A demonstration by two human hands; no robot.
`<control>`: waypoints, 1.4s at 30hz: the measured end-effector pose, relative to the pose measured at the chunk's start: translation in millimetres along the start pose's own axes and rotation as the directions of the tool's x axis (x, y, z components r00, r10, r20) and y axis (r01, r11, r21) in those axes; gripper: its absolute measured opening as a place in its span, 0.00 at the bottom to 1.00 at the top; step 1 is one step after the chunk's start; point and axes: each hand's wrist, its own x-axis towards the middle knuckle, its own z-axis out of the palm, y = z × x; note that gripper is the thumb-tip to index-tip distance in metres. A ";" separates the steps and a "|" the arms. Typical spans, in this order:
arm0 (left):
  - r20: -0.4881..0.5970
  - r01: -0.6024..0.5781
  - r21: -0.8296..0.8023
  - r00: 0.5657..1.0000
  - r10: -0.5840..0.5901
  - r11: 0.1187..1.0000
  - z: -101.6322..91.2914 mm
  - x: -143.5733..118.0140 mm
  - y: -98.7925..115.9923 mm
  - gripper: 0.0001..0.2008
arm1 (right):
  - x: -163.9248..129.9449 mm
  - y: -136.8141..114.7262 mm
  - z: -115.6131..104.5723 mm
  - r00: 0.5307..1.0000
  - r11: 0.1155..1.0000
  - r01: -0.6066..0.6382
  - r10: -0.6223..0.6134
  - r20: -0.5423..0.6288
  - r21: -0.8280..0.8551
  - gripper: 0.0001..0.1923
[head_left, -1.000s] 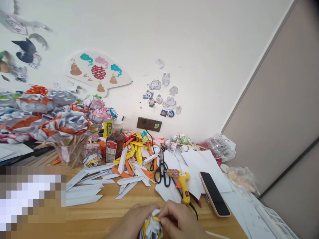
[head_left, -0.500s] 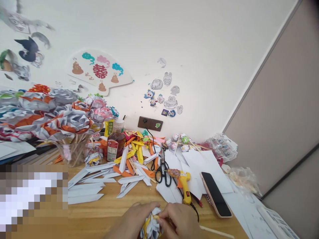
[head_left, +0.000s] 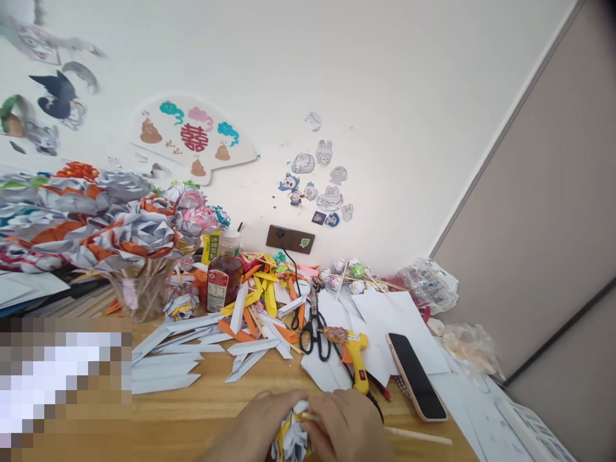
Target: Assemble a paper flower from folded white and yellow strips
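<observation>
1. Both hands are working at the bottom edge of the view, over the near edge of the wooden desk [head_left: 202, 404].
2. The left hand [head_left: 255, 427] is cupping a folded paper flower [head_left: 291, 439], white with yellow showing, its fingers curling closed around the left side of the flower.
3. The right hand [head_left: 344, 427] is pressing against the right side of the same flower, its fingers pinching shut on a yellow strip at the flower's top.
4. A thin wooden stick [head_left: 418, 436] is lying on the desk, running out to the right from under the right hand.
5. A yellow glue gun [head_left: 356, 359] is lying just beyond the right hand, with black-handled scissors [head_left: 315, 330] to its left.
6. A phone [head_left: 416, 375] is resting face up to the right of the glue gun, partly on white paper sheets [head_left: 394, 321].
7. Folded white paper strips [head_left: 168, 366] are lying spread over the desk to the left.
8. A bottle of brown liquid [head_left: 224, 273] is standing farther back, beside a glass jar [head_left: 137, 295] holding paper flowers on sticks.
</observation>
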 end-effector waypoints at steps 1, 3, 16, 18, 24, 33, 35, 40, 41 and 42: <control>-0.001 0.005 0.005 1.000 -0.005 1.000 0.1 0.3 -0.1 0.36 | -0.1 0.2 -0.5 1.000 1.000 0.001 -0.001 -0.009 -0.005 0.20; -0.001 0.006 0.012 1.000 -0.006 1.000 0.5 0.3 -0.5 0.36 | -1.2 0.7 -1.1 0.999 1.000 0.022 -0.022 -0.023 -0.016 0.19; -0.101 -0.113 0.118 0.987 0.125 0.987 5.3 -0.3 -3.4 0.38 | -2.8 2.4 -0.3 0.991 0.993 0.111 -0.114 -0.074 -0.038 0.18; -0.104 -0.127 0.125 0.985 0.141 0.984 6.5 -0.6 -6.7 0.38 | -1.8 1.4 0.5 0.990 0.994 0.100 -0.103 -0.095 -0.040 0.18; -0.089 -0.130 0.110 0.986 0.140 0.985 5.8 -0.7 -5.7 0.37 | -0.5 -1.0 2.8 0.991 0.996 0.080 -0.084 -0.108 -0.047 0.19; -0.066 -0.081 0.109 0.994 0.088 0.991 3.4 0.4 -0.6 0.37 | -3.5 -3.2 3.0 0.995 0.990 0.089 -0.092 -0.022 -0.112 0.19; -0.055 -0.084 0.108 0.994 0.090 0.991 5.3 -0.6 -4.4 0.37 | -3.2 -3.1 3.9 0.994 0.988 0.102 -0.105 -0.017 -0.118 0.19; -0.024 -0.085 0.075 0.996 0.087 0.994 3.4 2.5 -3.1 0.37 | -5.6 -1.0 5.8 0.996 0.992 0.080 -0.083 -0.024 -0.103 0.19; -0.024 -0.086 0.070 0.996 0.088 0.994 2.1 3.2 -1.5 0.37 | -6.6 -0.2 5.7 0.998 0.995 0.058 -0.060 -0.021 -0.076 0.20; -0.025 -0.082 0.066 0.996 0.084 0.994 0.8 3.6 0.1 0.37 | -7.5 0.7 5.3 0.999 0.999 0.028 -0.029 -0.017 -0.039 0.20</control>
